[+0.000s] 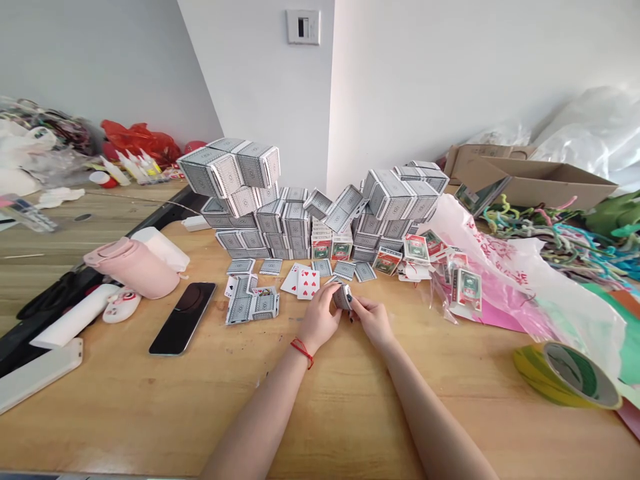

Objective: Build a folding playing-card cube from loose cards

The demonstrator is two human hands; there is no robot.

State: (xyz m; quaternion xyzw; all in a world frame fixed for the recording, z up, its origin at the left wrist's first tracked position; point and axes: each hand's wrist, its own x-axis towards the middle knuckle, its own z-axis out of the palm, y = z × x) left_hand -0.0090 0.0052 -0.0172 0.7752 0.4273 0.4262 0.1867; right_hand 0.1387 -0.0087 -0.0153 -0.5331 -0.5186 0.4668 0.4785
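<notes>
Both hands meet over the wooden table around a small folded playing card piece with a grey patterned back. My left hand is closed on its left side, a red string bracelet at the wrist. Closed on its right edge are the fingers of my right hand. Just beyond lie a six of hearts and loose face-down cards. A part-built card structure rests to the left. Behind stand stacked cubes of folded cards, with a joined card piece leaning on top.
A black phone and a pink bottle are on the left. Card boxes lie right of the stacks, by a plastic bag. A yellow tape roll sits at right, a cardboard box farther back.
</notes>
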